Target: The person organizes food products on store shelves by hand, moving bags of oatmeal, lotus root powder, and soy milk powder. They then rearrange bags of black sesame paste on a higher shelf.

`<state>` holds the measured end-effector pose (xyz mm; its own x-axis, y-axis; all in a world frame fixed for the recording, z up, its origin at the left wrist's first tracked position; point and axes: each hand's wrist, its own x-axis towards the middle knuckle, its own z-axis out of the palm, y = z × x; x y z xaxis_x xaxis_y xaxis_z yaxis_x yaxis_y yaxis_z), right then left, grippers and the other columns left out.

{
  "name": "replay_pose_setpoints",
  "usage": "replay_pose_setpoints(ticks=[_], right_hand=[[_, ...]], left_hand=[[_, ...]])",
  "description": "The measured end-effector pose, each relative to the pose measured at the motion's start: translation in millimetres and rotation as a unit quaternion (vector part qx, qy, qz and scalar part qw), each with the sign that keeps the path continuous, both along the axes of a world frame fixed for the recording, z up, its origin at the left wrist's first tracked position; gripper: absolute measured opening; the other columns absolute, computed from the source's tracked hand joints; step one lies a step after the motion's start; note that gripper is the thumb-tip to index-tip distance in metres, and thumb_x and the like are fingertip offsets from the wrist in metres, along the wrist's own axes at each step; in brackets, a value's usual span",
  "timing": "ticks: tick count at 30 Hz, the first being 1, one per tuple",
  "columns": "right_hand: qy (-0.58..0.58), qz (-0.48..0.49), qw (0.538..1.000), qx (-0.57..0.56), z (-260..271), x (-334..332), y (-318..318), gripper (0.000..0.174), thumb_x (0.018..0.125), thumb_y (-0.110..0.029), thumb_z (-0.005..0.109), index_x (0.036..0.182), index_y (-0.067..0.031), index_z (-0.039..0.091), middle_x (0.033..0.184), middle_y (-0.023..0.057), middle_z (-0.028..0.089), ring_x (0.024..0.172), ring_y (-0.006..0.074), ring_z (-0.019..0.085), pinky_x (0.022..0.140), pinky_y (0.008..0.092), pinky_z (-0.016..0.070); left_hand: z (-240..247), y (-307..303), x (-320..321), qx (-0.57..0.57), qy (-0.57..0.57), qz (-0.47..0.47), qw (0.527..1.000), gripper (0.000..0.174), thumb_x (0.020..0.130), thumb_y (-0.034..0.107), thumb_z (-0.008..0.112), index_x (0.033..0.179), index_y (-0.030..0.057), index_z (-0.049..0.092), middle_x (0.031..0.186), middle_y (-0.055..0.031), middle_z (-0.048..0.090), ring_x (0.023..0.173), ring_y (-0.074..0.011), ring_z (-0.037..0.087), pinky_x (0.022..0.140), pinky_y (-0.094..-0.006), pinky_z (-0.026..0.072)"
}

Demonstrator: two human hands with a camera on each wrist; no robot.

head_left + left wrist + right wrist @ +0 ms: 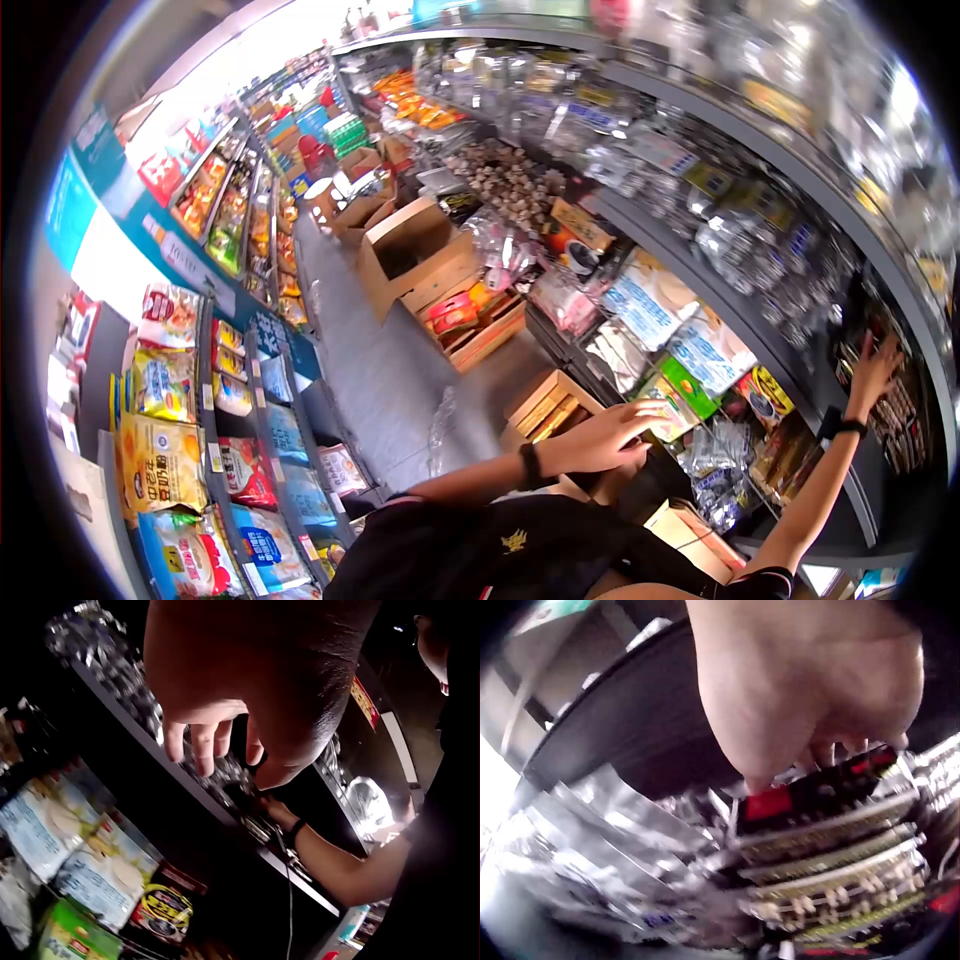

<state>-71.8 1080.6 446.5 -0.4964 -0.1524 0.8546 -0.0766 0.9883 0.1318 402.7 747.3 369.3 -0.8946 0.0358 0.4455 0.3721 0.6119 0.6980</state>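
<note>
My right hand (pixel 875 372) reaches onto the dark shelf at the far right. In the right wrist view, that hand's thumb and fingertips touch the top of a row of dark packets (pixel 817 795) with red patches, standing closely side by side. Clear and silvery plastic packets (pixel 622 847) lie right beside them. My left hand (pixel 605 437) hovers in front of the lower shelf, near a green-and-white pack (pixel 668 403). Its fingers (pixel 202 746) are loosely bent and hold nothing.
Blue-and-white bags (pixel 645 300) and a black-and-yellow pack (pixel 765 395) fill the lower shelf. Open cardboard boxes (pixel 415 245) stand on the aisle floor (pixel 385 370). Snack bags (pixel 160 460) line the left rack. The upper shelf edge (pixel 760 125) curves above the right arm.
</note>
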Motion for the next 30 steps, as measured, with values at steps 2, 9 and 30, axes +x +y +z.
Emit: replay_pose_setpoints(ticks=[2, 9, 30], right_hand=[[0.094, 0.109, 0.989, -0.028, 29, 68, -39, 0.046, 0.109, -0.036, 0.057, 0.142, -0.0043, 0.063, 0.141, 0.0130, 0.067, 0.133, 0.0405, 0.059, 0.112, 0.0495, 0.0453], [0.210, 0.660, 0.693, -0.199, 126, 417, -266, 0.031, 0.109, -0.019, 0.055, 0.128, 0.0017, 0.068, 0.124, 0.0206, 0.070, 0.118, 0.0348, 0.068, 0.100, 0.0476, 0.0555], [-0.137, 0.945, -0.266, -0.131, 134, 581, -660, 0.043, 0.104, -0.048, 0.054, 0.132, -0.0150, 0.054, 0.135, -0.0040, 0.055, 0.127, 0.0135, 0.052, 0.104, 0.0361, 0.0445]], left_hand=[[12, -55, 75, 0.055, 0.018, 0.078, 0.995, 0.040, 0.098, 0.006, 0.067, 0.138, 0.0069, 0.060, 0.150, -0.0174, 0.053, 0.137, -0.0331, 0.054, 0.112, -0.0417, 0.0466], [117, -164, 353, 0.049, 0.174, 0.436, 0.881, 0.035, 0.092, -0.002, 0.062, 0.127, -0.0004, 0.065, 0.138, -0.0228, 0.065, 0.134, -0.0360, 0.060, 0.115, -0.0467, 0.0437], [266, -43, 500, 0.132, 0.417, 0.434, 0.787, 0.047, 0.100, 0.047, 0.050, 0.126, 0.0110, 0.065, 0.141, -0.0143, 0.056, 0.135, -0.0285, 0.053, 0.120, -0.0625, 0.0330]])
